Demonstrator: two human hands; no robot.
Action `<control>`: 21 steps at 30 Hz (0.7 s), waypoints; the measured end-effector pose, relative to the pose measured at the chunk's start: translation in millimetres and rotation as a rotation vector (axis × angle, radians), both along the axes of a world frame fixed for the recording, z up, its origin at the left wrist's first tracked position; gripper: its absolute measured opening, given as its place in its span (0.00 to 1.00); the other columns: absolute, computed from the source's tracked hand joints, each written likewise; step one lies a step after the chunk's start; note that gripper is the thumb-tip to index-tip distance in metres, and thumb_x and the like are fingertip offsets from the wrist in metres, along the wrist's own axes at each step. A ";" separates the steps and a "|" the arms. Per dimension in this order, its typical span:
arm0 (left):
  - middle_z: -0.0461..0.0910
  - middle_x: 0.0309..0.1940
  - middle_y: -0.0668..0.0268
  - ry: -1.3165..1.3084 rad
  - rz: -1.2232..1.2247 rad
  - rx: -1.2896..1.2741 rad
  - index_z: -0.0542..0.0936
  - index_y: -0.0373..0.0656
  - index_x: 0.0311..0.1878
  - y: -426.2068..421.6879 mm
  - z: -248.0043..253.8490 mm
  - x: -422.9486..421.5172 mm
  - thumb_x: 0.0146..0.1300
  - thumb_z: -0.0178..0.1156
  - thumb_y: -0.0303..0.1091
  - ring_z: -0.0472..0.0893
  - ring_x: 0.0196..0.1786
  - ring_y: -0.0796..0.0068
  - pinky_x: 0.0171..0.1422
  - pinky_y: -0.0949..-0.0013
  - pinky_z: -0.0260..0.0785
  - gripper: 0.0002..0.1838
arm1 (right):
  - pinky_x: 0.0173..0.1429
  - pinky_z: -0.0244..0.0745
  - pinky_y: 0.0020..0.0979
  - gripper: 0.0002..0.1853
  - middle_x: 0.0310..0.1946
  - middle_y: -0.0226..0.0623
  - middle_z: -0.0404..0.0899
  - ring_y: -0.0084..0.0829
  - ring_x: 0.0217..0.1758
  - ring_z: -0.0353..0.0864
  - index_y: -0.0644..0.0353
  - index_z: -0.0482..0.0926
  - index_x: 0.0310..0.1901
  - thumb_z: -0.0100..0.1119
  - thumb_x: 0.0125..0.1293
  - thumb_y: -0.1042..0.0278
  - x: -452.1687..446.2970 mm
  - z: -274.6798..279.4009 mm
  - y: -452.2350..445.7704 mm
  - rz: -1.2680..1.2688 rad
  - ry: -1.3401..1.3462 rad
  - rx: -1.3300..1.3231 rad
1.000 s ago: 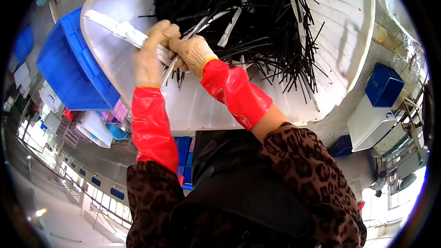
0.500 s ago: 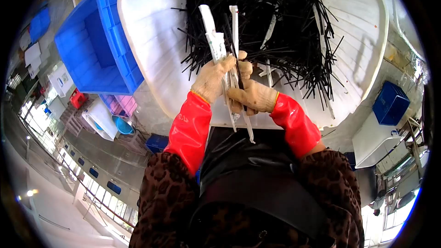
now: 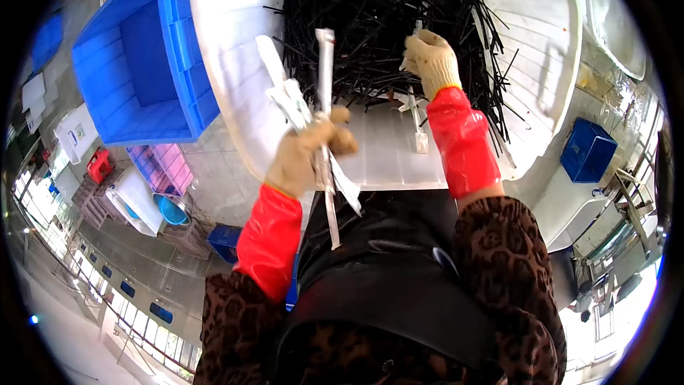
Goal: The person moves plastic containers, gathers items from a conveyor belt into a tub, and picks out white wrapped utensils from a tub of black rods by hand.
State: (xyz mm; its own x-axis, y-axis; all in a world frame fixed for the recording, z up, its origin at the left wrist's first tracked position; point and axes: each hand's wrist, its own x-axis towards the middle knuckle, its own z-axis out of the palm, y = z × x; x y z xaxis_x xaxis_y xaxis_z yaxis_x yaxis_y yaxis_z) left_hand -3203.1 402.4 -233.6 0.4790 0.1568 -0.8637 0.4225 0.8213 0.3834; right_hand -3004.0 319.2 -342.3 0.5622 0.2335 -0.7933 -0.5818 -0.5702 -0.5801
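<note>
My left hand (image 3: pixel 306 150), in a cream knit glove, is closed around a small bunch of long, flat white strips (image 3: pixel 325 75) that stick out above and below the fist. My right hand (image 3: pixel 432 60), gloved the same way, has curled fingers over the pile of thin black sticks (image 3: pixel 356 28). A white strip's end shows just past its fingertips, and the fingers seem pinched on it. Another white strip (image 3: pixel 419 139) lies on the tub's floor below that hand. The black sticks lie heaped in a big white tub (image 3: pixel 235 85).
A blue crate (image 3: pixel 142 64) stands left of the tub. Farther left are a pink crate (image 3: pixel 171 171), a light-blue basin (image 3: pixel 171 208) and a red container (image 3: pixel 100 164). To the right sits a dark blue crate (image 3: pixel 588 151). The tub's near rim borders my black apron (image 3: pixel 385 271).
My hands have come apart. The left one moved left and down with the white strips. My right hand moved up and right to the black pile, closing at a white strip there.
</note>
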 end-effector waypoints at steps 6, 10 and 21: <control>0.74 0.26 0.53 0.006 -0.065 -0.171 0.68 0.24 0.39 -48.3 14.0 -29.0 0.54 0.48 0.35 0.75 0.32 0.68 0.41 0.69 0.68 0.19 | 0.33 0.69 0.30 0.20 0.27 0.47 0.74 0.37 0.29 0.74 0.67 0.72 0.36 0.52 0.42 0.62 2.9 -61.0 -2.8 0.879 -0.312 -0.496; 0.75 0.26 0.58 0.013 -0.053 -0.166 0.64 0.24 0.46 -38.0 7.8 -26.2 0.53 0.50 0.36 0.75 0.31 0.72 0.39 0.72 0.68 0.23 | 0.47 0.66 0.34 0.25 0.39 0.52 0.71 0.44 0.44 0.70 0.67 0.72 0.36 0.53 0.44 0.52 1.7 -61.3 13.7 0.626 -0.372 -0.636; 0.73 0.21 0.61 -0.067 0.178 -0.103 0.66 0.30 0.43 -13.6 -42.4 -10.1 0.52 0.49 0.30 0.75 0.28 0.69 0.42 0.63 0.68 0.16 | 0.16 0.60 0.28 0.06 0.12 0.34 0.67 0.26 0.12 0.66 0.61 0.72 0.23 0.46 0.44 0.70 0.5 -73.1 -34.7 0.177 0.054 -0.224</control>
State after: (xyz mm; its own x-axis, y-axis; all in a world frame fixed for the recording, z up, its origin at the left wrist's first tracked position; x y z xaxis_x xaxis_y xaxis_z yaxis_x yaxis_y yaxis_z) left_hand -3213.2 388.9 -276.0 0.5083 0.1571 -0.8467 0.2432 0.9170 0.3162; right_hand -3003.4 284.5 -415.4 0.4840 0.1398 -0.8638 -0.4886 -0.7757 -0.3993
